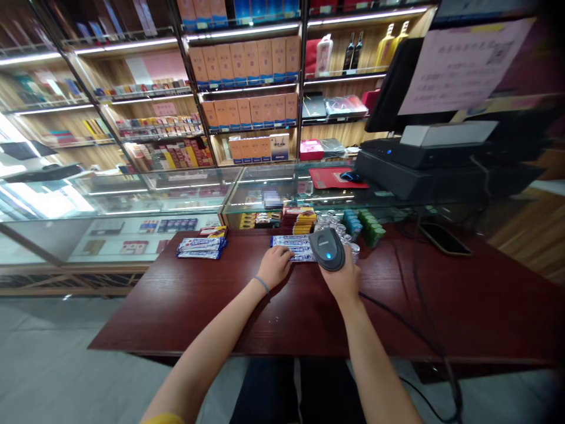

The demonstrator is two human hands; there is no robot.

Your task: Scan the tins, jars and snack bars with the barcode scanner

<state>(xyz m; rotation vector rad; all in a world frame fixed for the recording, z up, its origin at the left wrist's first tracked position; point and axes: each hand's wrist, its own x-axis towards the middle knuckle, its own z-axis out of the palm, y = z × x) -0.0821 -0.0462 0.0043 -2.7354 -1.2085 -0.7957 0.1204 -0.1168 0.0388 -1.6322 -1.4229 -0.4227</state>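
My right hand (pixel 344 282) is wrapped round the handle of a dark barcode scanner (pixel 325 246) with a lit blue light, its head above a row of blue-and-white packets (pixel 290 241). The scanner covers the right end of those packets. At their left side my left hand (pixel 274 266) has its fingers curled onto the lower packet; the thumb and fingertips are partly hidden. A second pile of blue-and-white packets (pixel 201 248) lies farther left on the dark red table (pixel 282 321). Behind the scanner stand several clear-topped containers (pixel 354 249).
Along the table's back edge are brown-and-yellow packs (pixel 301 221), blue cans (pixel 352 222) and green cans (pixel 371 228). A phone (pixel 445 238) lies right. The scanner's cable (pixel 397 318) runs over the front edge. A glass counter (pixel 189 191) and monitor (pixel 392 88) stand behind.
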